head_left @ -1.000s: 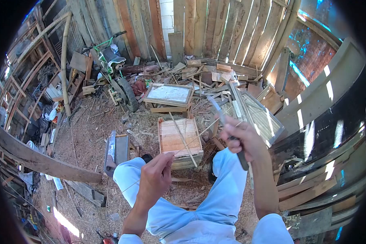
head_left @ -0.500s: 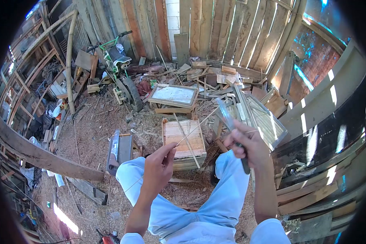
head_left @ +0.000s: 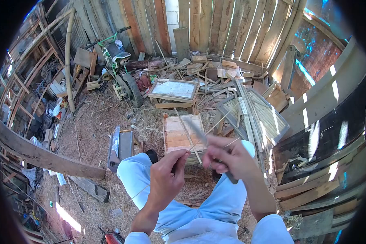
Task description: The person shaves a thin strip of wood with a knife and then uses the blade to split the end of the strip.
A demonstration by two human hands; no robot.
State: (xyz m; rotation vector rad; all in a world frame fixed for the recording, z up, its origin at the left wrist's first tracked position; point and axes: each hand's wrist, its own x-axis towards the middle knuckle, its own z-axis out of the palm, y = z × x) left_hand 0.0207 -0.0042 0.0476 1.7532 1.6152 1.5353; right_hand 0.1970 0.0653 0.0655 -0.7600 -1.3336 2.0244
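My left hand (head_left: 168, 175) is closed around a thin wooden strip (head_left: 218, 122), which slants up and to the right past my right hand. My right hand (head_left: 229, 157) grips a knife (head_left: 196, 131); its blade is smeared by motion and points up and left, while the dark handle end shows below the fist. The blade is close to the strip, but whether they touch I cannot tell. Beyond my hands, between my knees, stands a slatted wooden box (head_left: 171, 133). Another narrow stick (head_left: 184, 129) leans across the box.
A handsaw (head_left: 115, 143) lies on a small dark-topped bench (head_left: 127, 141) at left. A framed white panel (head_left: 175, 88) sits behind the box. Wood scraps (head_left: 207, 73) pile along the plank wall. A small green bike (head_left: 120, 61) stands back left; a beam (head_left: 49, 152) crosses at left.
My right hand has moved left and down with the knife, closer to my left hand. The left hand has shifted slightly right and down, still holding the strip.
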